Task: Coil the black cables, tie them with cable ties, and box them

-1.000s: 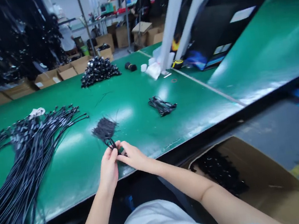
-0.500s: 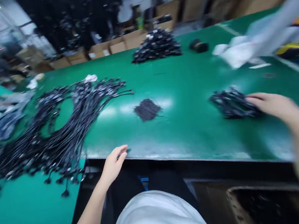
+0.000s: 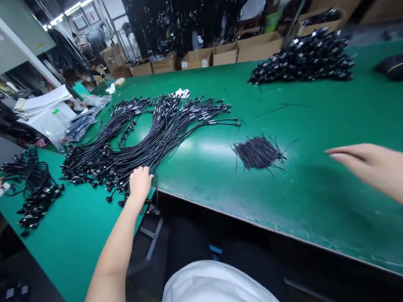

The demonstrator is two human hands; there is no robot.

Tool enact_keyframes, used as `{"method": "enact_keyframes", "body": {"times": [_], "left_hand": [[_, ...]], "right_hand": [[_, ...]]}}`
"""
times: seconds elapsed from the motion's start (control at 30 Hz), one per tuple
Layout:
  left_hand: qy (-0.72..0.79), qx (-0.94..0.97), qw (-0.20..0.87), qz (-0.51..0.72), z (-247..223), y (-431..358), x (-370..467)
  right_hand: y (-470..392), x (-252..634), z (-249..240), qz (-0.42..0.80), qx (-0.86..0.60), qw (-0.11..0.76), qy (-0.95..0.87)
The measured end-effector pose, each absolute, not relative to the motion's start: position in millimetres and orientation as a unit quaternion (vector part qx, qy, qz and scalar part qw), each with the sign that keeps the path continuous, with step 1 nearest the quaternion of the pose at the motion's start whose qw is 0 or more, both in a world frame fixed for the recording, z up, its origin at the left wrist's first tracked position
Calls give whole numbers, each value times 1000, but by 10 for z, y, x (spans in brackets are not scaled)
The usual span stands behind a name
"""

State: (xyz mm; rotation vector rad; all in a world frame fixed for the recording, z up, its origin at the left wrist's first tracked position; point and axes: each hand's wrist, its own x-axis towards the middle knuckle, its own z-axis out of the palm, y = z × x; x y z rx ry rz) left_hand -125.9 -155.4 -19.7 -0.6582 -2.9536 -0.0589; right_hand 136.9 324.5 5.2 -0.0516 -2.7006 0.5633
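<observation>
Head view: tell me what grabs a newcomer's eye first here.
The big spread of long black cables fanned across the left of the green table stands out first, with the left hand resting on its near edge. A small bundle of short black ties lies mid-table, and a heap of coiled black cables sits at the far right. The right hand hovers open and blurred above the table's near right.

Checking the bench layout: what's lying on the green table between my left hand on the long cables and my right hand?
In the head view, a small bundle of short black ties lies between the left hand and right hand; otherwise bare green table.
</observation>
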Motion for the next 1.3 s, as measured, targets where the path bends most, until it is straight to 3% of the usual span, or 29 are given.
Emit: {"method": "enact_keyframes", "body": {"times": [0.07,0.17,0.3,0.4,0.53,0.63,0.73,0.87,1.1,1.3], "left_hand": [[-969,-237,52,-43,-191,-1465,-1346],[-960,-259,39,-103,-86,-1370,-1364],[-924,-315,-5,-215,208,-1297,-1062],[-864,-336,-121,-355,430,-1355,-741],[-837,-275,-196,-431,582,-1750,-561],[-839,-226,-165,-466,610,-2163,-573],[-763,-194,-169,-593,628,-2390,-565],[-692,-179,-185,-675,630,-2189,-469],[-674,-329,-245,-615,497,-1253,-201],[-509,-213,-330,-766,578,-1371,-318]], "right_hand": [[2856,1069,51,186,-61,182,-964],[2062,480,71,221,56,98,-969],[1122,-169,112,199,131,152,-959],[843,-544,184,134,164,136,-968],[1095,-845,520,121,97,151,-976],[1413,-855,930,147,36,298,-942],[1548,-780,1275,190,66,412,-889],[1415,-701,1477,172,100,360,-912],[991,-458,1793,153,77,320,-932],[1880,5,2377,96,-57,321,-940]]}}
